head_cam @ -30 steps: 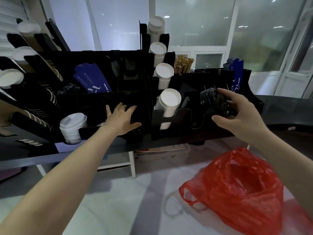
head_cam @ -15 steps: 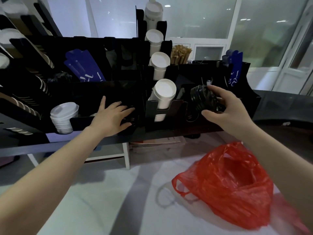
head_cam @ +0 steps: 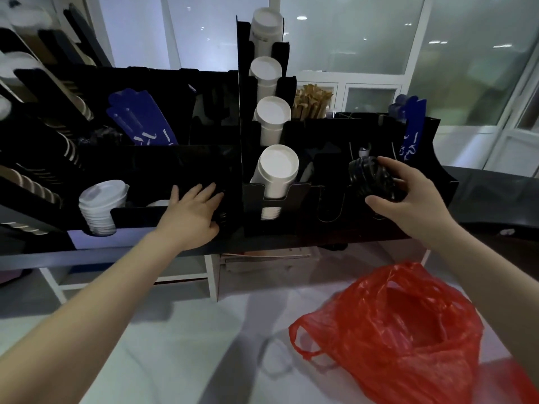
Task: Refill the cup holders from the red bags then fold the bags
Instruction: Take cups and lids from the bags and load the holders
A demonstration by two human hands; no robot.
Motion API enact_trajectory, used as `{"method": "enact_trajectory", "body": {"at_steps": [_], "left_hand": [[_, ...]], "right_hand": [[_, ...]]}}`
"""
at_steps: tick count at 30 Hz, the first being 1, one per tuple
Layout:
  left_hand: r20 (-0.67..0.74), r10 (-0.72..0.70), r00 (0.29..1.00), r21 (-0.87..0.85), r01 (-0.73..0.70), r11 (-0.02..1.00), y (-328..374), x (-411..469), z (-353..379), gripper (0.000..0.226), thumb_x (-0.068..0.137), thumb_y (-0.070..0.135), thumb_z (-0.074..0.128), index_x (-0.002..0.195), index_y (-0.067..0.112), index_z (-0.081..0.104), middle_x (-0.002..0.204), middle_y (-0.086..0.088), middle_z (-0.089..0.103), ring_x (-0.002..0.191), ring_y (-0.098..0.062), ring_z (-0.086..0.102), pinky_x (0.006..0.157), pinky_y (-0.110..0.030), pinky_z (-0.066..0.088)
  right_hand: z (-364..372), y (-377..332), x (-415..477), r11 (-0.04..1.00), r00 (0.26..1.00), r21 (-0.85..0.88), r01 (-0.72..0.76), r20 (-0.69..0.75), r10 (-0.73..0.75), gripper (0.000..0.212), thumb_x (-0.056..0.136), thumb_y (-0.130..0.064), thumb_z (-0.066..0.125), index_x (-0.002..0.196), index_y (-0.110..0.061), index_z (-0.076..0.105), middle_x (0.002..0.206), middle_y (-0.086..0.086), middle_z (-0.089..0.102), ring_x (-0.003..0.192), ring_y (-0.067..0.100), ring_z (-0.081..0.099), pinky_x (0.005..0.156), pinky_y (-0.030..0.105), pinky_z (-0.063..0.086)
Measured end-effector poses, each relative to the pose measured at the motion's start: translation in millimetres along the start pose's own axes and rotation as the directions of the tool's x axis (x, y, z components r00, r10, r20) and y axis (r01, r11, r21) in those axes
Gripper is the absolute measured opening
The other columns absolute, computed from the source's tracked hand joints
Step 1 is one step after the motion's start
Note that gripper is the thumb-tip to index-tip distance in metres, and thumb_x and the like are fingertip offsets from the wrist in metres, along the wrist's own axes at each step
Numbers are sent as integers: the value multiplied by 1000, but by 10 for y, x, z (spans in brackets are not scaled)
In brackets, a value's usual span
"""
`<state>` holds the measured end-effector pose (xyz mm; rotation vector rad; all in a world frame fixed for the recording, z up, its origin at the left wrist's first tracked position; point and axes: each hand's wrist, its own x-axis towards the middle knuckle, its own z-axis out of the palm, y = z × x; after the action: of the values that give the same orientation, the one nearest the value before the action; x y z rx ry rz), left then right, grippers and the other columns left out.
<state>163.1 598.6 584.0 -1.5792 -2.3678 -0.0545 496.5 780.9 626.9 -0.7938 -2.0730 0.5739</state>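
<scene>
While the stack of black lids (head_cam: 372,179) sits gripped in the curled fingers (head_cam: 392,167) of the right hand (head_cam: 408,199), it hovers at the mouth of a right-side slot in the black cup holder (head_cam: 306,211), not yet seated. The left hand (head_cam: 192,212) lies flat against the holder's front panel, fingers straight, holding nothing and seemingly bracing it. Next to that slot a column of white cups (head_cam: 277,170) looks full, and a stack of white lids (head_cam: 99,205) fills a bay at far left. Below, the red bag (head_cam: 393,330) lies open and crumpled on the pale tabletop (head_cam: 145,345); whether anything remains inside I cannot tell. I judge the refill underway, with this stack to seat and the folding not begun.
</scene>
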Motion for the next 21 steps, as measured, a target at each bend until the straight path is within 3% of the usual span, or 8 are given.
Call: {"method": "enact_trajectory", "body": {"at_steps": [2, 5, 7, 9, 13, 16, 19, 21], "left_hand": [[-111, -17, 994, -91, 6, 996, 71, -98, -39, 67, 89, 25, 49, 150, 20, 22, 159, 1, 13, 146, -22, 6, 116, -50, 1], [-330, 41, 943, -138, -92, 986, 236, -218, -137, 54, 80, 8, 53, 135, 11, 51, 142, -7, 48, 134, -27, 38, 111, -45, 26], [-435, 72, 897, -139, -146, 979, 395, -277, -158, 45, 76, 1, 57, 120, 5, 62, 124, -12, 61, 114, -32, 56, 95, -42, 44], [-498, 30, 867, -169, -131, 977, 544, -337, -181, 33, 78, 1, 57, 109, 3, 68, 109, -13, 68, 99, -33, 63, 78, -37, 51], [-534, -3, 846, -204, -125, 971, 739, -451, -204, 35, 79, 14, 40, 83, 3, 72, 81, -9, 70, 69, -29, 65, 53, -30, 49], [-494, 89, 865, -207, -217, 954, 989, -484, -203, 42, 79, 18, 34, 83, 4, 73, 81, -8, 71, 70, -28, 67, 56, -33, 55], [-486, 150, 861, -189, -271, 944, 1334, -426, -252, 39, 79, 16, 37, 87, 5, 74, 85, -7, 71, 73, -26, 68, 57, -35, 57], [-493, 167, 854, -202, -299, 932, 1558, -341, -310, 38, 79, 15, 39, 90, 5, 73, 86, -7, 72, 75, -25, 69, 59, -35, 57]], "right_hand": [[-28, 91, 44, 1000, 1000, -6, -7, 7, 7, 73, 73, -29, 76, 139, -36, 44, 132, 0, 49, 118, 18, 52, 103, 45, 44], [-68, 250, 137, 1000, 1000, -20, -13, 2, 13, 75, 72, -31, 76, 140, -34, 44, 133, 2, 49, 119, 19, 52, 104, 43, 42], [-91, 349, 196, 999, 1000, -28, -15, 0, 15, 75, 72, -33, 77, 139, -33, 44, 132, 2, 50, 119, 18, 52, 105, 42, 42], [-104, 442, 253, 999, 1000, -43, -10, 3, 11, 75, 71, -34, 77, 139, -32, 45, 131, 2, 51, 118, 19, 52, 104, 39, 42], [-158, 600, 368, 999, 1000, -34, 0, 2, 0, 76, 69, -37, 77, 138, -35, 45, 131, 0, 51, 118, 17, 52, 102, 37, 42], [-211, 693, 450, 1000, 1000, -17, 0, -11, -1, 75, 69, -38, 77, 137, -34, 45, 127, -2, 53, 115, 16, 53, 99, 35, 45], [-217, 746, 493, 998, 1000, 60, -6, -14, 7, 71, 71, -36, 78, 135, -32, 48, 112, -12, 58, 103, 9, 58, 81, 17, 43], [-235, 766, 517, 997, 1000, 79, 0, -21, 2, 70, 71, -34, 78, 135, -30, 49, 109, -15, 57, 101, 7, 58, 77, 12, 40]]}}
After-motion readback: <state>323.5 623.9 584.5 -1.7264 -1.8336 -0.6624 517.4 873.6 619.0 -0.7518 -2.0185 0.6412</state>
